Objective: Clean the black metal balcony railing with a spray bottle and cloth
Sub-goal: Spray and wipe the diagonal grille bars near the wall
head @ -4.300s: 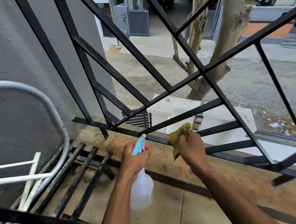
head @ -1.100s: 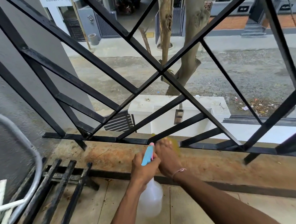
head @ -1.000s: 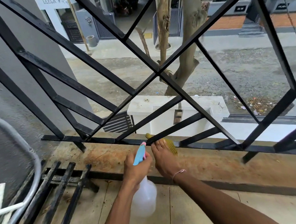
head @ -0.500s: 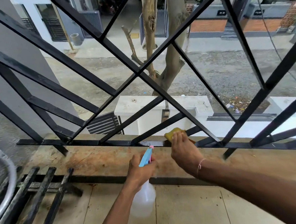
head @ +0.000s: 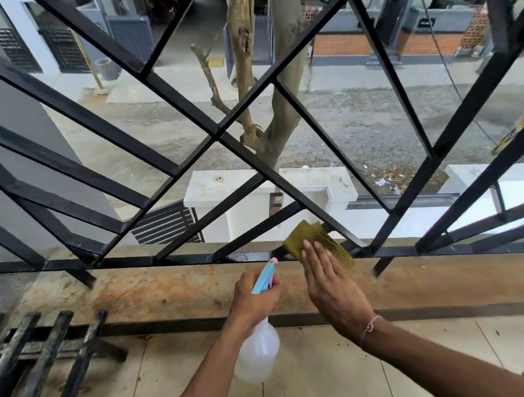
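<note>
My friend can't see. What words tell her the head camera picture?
A right hand presses a yellow-green cloth flat on the bottom bar of a black metal railing, while the left hand grips a spray bottle. A street lies below.

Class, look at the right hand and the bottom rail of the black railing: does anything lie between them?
Yes. The yellow-green cloth lies between the right hand and the bottom rail, pressed there by straight fingers. Nothing else visible intervenes.
</note>
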A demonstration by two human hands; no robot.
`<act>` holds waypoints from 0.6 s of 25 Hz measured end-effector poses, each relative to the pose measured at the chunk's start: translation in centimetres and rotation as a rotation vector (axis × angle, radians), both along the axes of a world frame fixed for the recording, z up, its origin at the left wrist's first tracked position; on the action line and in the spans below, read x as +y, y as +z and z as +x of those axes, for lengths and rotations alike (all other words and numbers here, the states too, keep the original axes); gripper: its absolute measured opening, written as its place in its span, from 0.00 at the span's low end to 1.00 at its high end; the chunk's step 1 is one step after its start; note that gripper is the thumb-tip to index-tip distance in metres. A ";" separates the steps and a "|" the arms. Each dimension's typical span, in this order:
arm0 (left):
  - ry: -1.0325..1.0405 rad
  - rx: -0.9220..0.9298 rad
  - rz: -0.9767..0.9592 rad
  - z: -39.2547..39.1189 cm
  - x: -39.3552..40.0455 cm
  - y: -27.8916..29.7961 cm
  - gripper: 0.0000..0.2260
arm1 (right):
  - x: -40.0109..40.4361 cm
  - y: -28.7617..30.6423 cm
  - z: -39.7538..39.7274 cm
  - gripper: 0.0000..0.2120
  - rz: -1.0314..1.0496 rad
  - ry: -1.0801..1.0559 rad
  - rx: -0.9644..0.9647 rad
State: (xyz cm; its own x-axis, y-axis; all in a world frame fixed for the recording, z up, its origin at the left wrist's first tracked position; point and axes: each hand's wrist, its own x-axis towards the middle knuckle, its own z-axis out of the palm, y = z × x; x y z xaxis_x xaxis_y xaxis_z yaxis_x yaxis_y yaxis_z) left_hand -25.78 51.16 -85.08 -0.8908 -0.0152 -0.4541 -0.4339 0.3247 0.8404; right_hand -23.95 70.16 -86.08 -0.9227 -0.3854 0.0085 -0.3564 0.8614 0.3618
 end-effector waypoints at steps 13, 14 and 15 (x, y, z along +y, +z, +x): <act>-0.147 0.100 0.004 -0.1 2.3 -0.3 0.06 | 0.4 -4.2 -0.8 0.37 -0.420 -0.381 -0.040; -0.149 0.100 0.012 -0.2 2.4 -0.3 0.05 | -0.4 -4.0 -1.1 0.36 -0.477 -0.425 -0.064; -0.144 0.094 0.010 -0.3 2.4 -0.5 0.05 | -1.5 -3.6 -1.5 0.35 -0.562 -0.474 -0.085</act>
State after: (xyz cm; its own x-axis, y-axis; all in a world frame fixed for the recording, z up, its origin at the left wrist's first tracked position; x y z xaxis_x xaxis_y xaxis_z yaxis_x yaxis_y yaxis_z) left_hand -26.12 53.56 -85.56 -0.9219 0.1198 -0.3684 -0.3031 0.3694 0.8785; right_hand -25.47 68.66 -89.70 -0.9954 0.0958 0.0081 0.0925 0.9772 -0.1913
